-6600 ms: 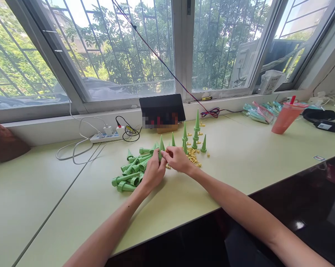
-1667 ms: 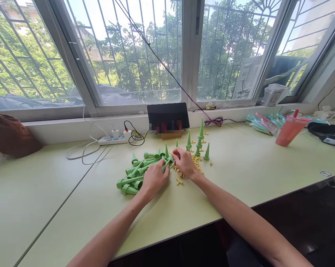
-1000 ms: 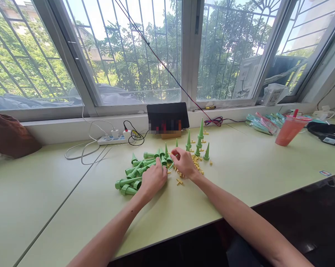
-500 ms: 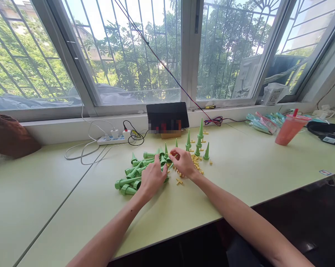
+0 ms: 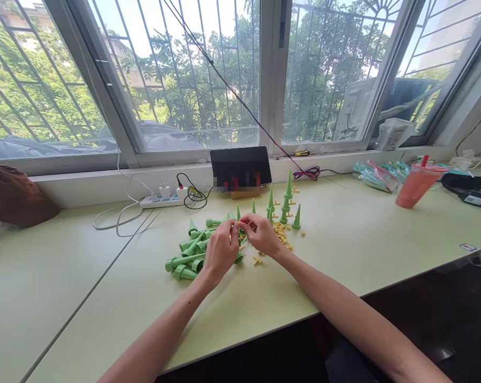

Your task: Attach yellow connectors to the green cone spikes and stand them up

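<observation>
A heap of green plastic cone spikes [image 5: 190, 250] lies on the pale green table [image 5: 344, 250]. Several more green cones [image 5: 288, 205] stand upright behind, amid small yellow pieces [image 5: 282, 236]. My left hand [image 5: 220, 252] is closed around a green spike held just above the heap. My right hand [image 5: 260, 234] meets it fingertip to fingertip, pinched on something small that I cannot make out. One yellow piece [image 5: 257, 260] lies just below my right wrist.
A dark tablet [image 5: 240, 166] leans against the sill, with a power strip and cables [image 5: 160, 201] to its left. A pink cup with a straw [image 5: 416, 185], plastic packets [image 5: 374, 176] and a black pouch [image 5: 470, 190] are at the right. A brown bag [image 5: 17, 194] lies far left.
My left hand has lifted a green spike off the heap and brought it up against my right fingertips. My right hand moved slightly left to meet it.
</observation>
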### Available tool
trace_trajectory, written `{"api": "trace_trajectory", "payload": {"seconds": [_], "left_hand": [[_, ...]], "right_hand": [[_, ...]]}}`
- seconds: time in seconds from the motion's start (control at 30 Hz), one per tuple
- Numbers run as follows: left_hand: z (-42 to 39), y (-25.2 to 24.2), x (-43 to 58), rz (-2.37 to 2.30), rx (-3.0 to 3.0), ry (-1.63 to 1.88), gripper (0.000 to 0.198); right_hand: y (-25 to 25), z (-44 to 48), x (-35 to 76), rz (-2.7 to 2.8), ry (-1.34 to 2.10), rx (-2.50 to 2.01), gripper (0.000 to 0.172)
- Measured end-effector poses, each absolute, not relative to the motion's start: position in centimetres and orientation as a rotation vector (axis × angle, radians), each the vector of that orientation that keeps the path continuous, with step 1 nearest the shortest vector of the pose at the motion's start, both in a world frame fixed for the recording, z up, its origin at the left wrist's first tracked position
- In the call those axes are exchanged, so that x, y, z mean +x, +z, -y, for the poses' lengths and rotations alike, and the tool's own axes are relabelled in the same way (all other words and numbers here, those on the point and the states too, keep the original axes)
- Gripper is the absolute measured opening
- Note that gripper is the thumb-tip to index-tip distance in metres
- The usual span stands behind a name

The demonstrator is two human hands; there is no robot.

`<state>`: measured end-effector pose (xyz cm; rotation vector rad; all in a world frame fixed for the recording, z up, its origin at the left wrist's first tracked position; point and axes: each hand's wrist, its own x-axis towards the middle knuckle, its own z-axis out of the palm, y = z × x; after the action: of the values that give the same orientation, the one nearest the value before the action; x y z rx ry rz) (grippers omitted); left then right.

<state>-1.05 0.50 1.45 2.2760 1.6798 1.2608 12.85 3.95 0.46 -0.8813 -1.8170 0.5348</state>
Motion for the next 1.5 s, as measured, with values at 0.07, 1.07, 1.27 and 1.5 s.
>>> {"api": "trace_trajectory", "payload": {"seconds": [0.07,1.07,1.27,1.5], "left_hand": [[-0.54,1.42,-1.09,-1.669,2.269,1.280,0.028],[-0.80,1.13,-1.13,-1.648,2.177,1.437,0.028],[-0.88,1.23,-1.07,-1.637,2.190,1.433,0.026],[-0.73,1.24,-1.11,-1.655,2.187,1.421,0.027]], "right_hand": [[0.50,-3.87,12.82,1.827,0.534,-0.873,0.027],[0.58,-3.50,12.66,1.821,0.632,-0.746,0.029],[0.52,-3.52,12.70,1.825,0.582,-0.770,0.032],[0.61,-3.51,12.68,1.824,0.557,-0.770,0.034]]}}
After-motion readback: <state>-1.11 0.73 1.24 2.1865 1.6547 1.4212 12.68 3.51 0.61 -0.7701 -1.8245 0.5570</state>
